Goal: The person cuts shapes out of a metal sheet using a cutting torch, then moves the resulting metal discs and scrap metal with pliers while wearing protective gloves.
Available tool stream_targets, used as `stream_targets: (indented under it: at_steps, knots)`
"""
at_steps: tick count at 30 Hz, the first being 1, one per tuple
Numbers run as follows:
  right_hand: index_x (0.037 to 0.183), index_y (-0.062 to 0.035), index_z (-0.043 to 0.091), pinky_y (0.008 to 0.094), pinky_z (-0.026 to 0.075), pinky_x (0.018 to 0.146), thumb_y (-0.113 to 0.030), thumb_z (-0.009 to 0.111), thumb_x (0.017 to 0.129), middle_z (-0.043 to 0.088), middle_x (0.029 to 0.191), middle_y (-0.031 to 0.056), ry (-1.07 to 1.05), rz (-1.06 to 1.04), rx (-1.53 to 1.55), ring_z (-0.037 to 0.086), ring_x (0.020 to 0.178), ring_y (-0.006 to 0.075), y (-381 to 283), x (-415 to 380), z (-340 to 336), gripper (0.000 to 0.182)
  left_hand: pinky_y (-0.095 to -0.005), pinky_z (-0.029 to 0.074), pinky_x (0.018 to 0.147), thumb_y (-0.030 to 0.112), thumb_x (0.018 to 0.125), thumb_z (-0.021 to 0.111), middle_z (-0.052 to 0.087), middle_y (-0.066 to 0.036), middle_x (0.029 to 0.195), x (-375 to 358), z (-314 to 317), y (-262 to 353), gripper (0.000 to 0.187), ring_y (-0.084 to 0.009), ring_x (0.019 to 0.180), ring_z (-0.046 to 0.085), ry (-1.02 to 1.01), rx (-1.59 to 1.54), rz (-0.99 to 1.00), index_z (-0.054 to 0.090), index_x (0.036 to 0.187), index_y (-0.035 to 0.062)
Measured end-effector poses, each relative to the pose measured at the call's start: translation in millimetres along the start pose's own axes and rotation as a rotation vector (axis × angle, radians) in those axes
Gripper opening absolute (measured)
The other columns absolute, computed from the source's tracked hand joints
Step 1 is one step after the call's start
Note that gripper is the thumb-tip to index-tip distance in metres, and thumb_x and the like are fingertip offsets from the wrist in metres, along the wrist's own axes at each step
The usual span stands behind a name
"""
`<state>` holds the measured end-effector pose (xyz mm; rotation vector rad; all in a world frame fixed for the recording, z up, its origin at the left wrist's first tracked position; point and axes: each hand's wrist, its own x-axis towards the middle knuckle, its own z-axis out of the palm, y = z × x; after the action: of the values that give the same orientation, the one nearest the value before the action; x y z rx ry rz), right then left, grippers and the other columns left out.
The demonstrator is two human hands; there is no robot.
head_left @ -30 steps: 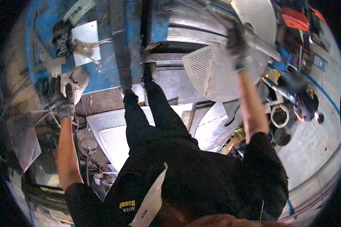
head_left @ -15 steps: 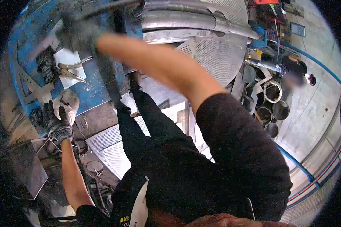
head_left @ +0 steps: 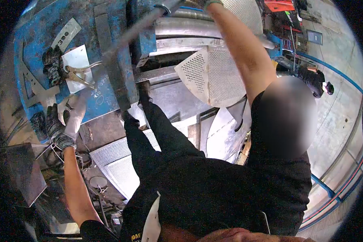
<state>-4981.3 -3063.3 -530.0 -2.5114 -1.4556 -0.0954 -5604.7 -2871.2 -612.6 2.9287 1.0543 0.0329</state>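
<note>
My left hand (head_left: 61, 131), in a dark and grey glove, lies at the near left edge of the blue table (head_left: 103, 97), its fingers apart beside a shiny rounded metal piece (head_left: 74, 117). Contact between them is unclear. My right arm reaches up to the top edge; of my right hand (head_left: 213, 3) only the glove cuff shows clearly. A long motion-blurred bar (head_left: 139, 28) slants across the table left of it; whether my fingers hold it is hidden. Locking pliers (head_left: 78, 72) lie on a white sheet (head_left: 74, 56), next to dark gloves (head_left: 52, 66).
A flat plate marked 300 (head_left: 66, 35) lies on the table. Metal pipes (head_left: 189, 27) and perforated plates (head_left: 226, 76) stand beyond my legs. Round metal rings or cans at right are hidden by a blurred patch. Another person (head_left: 312, 78) is at the far right.
My right arm has swung from over the table up and right to the top edge. The bar has shifted too. My left hand has moved slightly, and the rounded piece looks tilted differently.
</note>
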Motion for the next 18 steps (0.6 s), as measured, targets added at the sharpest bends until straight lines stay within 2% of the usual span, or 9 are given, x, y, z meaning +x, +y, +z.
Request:
stream_targets:
  at_steps: [2, 4, 5, 7, 9, 11, 16, 17, 18]
  knots:
    - [0.118, -0.0021, 0.069, 0.0501, 0.049, 0.098, -0.054, 0.036, 0.106, 0.07, 0.118, 0.0232, -0.241, 0.233, -0.107, 0.065, 0.11, 0.0394, 18, -47, -11, 0.063, -0.0465, 0.041, 0.113, 0.047, 0.096, 0.062, 0.064, -0.019, 0.137, -4, -1, -3, 0.057, -0.0355, 0.129, 0.058, -0.03, 0.006, -0.001, 0.064, 0.134, 0.0053]
    - [0.119, -0.0084, 0.07, 0.0475, 0.056, 0.083, -0.031, 0.05, 0.102, 0.072, 0.106, 0.0207, -0.359, 0.234, -0.22, 0.07, 0.092, 0.0397, 23, -115, -12, 0.034, -0.0465, 0.041, 0.113, 0.048, 0.096, 0.062, 0.064, -0.019, 0.137, -2, -1, -3, 0.058, -0.0356, 0.129, 0.058, -0.045, 0.004, -0.011, 0.064, 0.134, 0.0045]
    - [0.128, -0.0062, 0.063, 0.0479, 0.056, 0.081, -0.027, 0.053, 0.103, 0.071, 0.105, 0.0207, -0.124, 0.042, -0.235, 0.069, 0.091, 0.0379, 13, -160, -12, 0.034, -0.0463, 0.041, 0.113, 0.048, 0.096, 0.062, 0.064, -0.02, 0.137, -2, -3, -4, 0.058, -0.0361, 0.129, 0.058, -0.004, -0.038, -0.012, 0.065, 0.133, 0.0034]
    - [0.143, -0.0045, 0.052, 0.0449, 0.054, 0.086, -0.02, 0.054, 0.104, 0.067, 0.114, 0.0182, -0.073, 0.177, -0.07, 0.065, 0.101, 0.0332, -17, -256, -5, 0.042, -0.0461, 0.041, 0.113, 0.049, 0.096, 0.062, 0.064, -0.02, 0.137, -2, -4, -4, 0.059, -0.0364, 0.128, 0.058, -0.024, -0.047, -0.028, 0.065, 0.133, 0.0031]
    - [0.151, -0.0051, 0.042, 0.0431, 0.04, 0.105, -0.017, 0.051, 0.105, 0.05, 0.136, 0.025, -0.124, 0.34, 0.117, 0.049, 0.124, 0.0367, -92, -316, -7, 0.049, -0.0459, 0.041, 0.113, 0.049, 0.096, 0.061, 0.064, -0.02, 0.137, -1, -3, -3, 0.059, -0.0367, 0.128, 0.058, -0.047, -0.052, -0.042, 0.065, 0.133, 0.0029]
    - [0.16, -0.0057, 0.031, 0.0412, 0.025, 0.123, -0.013, 0.048, 0.105, 0.034, 0.157, 0.0317, -0.23, 0.609, 0.582, 0.033, 0.147, 0.0403, -190, -346, 5, 0.057, -0.0456, 0.042, 0.112, 0.049, 0.096, 0.062, 0.064, -0.02, 0.137, -4, -1, -7, 0.059, -0.0375, 0.128, 0.058, 0.002, -0.088, -0.018, 0.065, 0.134, 0.0041]
    - [0.156, 0.0017, 0.03, 0.0463, 0.047, 0.101, -0.017, 0.069, 0.094, 0.054, 0.133, 0.0323, -0.115, 0.256, 0.703, 0.056, 0.12, 0.0402, -352, -225, 1, 0.075, -0.0457, 0.043, 0.11, 0.048, 0.094, 0.064, 0.065, -0.02, 0.135, 2, -16, 8, 0.057, -0.0372, 0.128, 0.059, -0.037, 0.019, -0.017, 0.066, 0.133, 0.0063]
    - [0.155, 0.0032, 0.03, 0.0473, 0.051, 0.097, -0.018, 0.074, 0.091, 0.058, 0.128, 0.0324, -0.052, 0.2, 0.713, 0.061, 0.114, 0.0402, -361, -184, 12, 0.079, -0.0458, 0.043, 0.11, 0.047, 0.095, 0.064, 0.065, -0.019, 0.135, 7, -23, 15, 0.056, -0.037, 0.128, 0.058, -0.18, 0.036, -0.143, 0.066, 0.133, 0.0067]
    - [0.152, 0.0027, 0.035, 0.051, 0.051, 0.096, -0.027, 0.073, 0.093, 0.058, 0.127, 0.0327, -0.131, 0.282, 1.043, 0.061, 0.112, 0.0459, -367, -152, 39, 0.077, -0.046, 0.043, 0.11, 0.046, 0.095, 0.063, 0.065, -0.019, 0.135, 5, -16, 9, 0.054, -0.0367, 0.128, 0.058, -0.093, 0.014, -0.081, 0.066, 0.133, 0.0073]
